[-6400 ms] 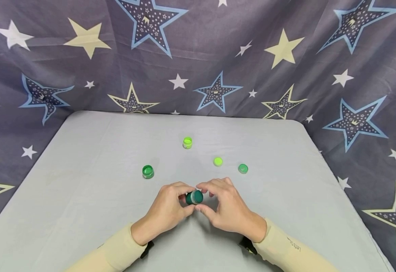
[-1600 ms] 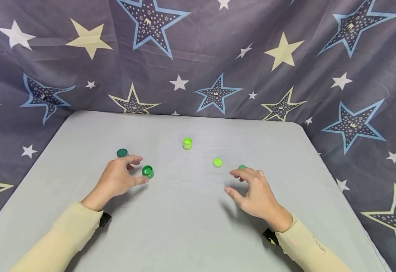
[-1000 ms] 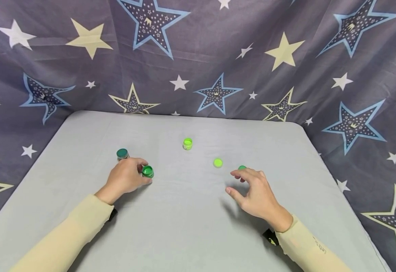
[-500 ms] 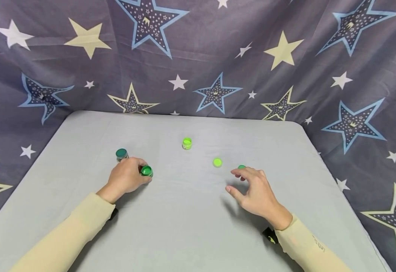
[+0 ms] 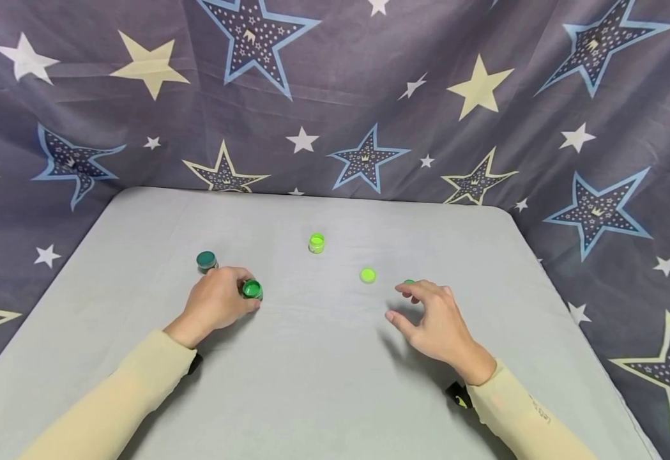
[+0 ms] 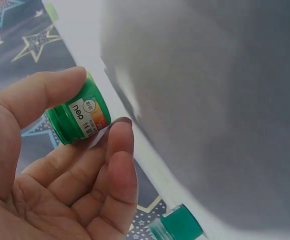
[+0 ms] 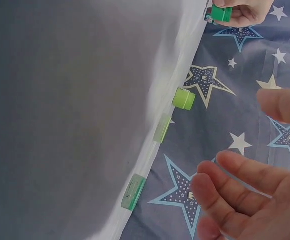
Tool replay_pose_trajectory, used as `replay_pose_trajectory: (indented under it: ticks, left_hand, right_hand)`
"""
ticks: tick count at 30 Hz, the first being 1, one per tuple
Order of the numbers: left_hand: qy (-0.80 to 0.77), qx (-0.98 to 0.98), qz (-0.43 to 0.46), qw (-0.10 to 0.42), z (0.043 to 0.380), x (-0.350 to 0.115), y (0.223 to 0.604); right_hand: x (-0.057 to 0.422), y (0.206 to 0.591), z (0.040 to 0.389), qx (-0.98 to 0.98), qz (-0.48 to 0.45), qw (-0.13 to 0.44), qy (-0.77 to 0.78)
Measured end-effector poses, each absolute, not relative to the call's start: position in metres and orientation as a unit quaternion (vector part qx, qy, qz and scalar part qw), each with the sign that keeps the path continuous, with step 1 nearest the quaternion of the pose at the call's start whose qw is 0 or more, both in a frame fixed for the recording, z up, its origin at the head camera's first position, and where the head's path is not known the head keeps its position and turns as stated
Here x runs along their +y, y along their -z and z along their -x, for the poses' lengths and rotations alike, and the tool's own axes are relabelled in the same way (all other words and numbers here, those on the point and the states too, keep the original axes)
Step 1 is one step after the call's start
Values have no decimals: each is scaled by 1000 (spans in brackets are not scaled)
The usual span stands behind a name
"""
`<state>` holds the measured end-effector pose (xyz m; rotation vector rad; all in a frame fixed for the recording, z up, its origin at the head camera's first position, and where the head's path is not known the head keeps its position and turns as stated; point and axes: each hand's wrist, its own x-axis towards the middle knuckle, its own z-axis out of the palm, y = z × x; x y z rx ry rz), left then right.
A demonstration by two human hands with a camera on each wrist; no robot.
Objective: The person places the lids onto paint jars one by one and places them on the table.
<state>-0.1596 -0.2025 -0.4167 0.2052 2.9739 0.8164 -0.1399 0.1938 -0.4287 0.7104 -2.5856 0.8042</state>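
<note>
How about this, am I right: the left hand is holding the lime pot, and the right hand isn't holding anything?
Not quite: the left hand is holding the green pot. The head view shows the lime pot standing farther back on the table. The right hand isn't holding anything, as you said.

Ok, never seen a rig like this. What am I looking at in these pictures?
No robot here, just a person's bare left hand and right hand. The wide picture comes from the person's head, looking forward and down. The two close-ups come from the wrists, one each, so the scene looks turned in them.

The left hand grips an open green jar; the right hand holds nothing. On the table are a dark green jar, an open lime jar, a lime lid and a green lid.
</note>
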Motion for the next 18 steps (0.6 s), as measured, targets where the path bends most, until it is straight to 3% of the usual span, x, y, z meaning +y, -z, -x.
replay_pose_trajectory:
  ticks: [18]
  left_hand:
    - [-276, 955, -110, -6, 145, -182, 410]
  right_hand:
    - [201, 431, 147, -920, -232, 168, -266]
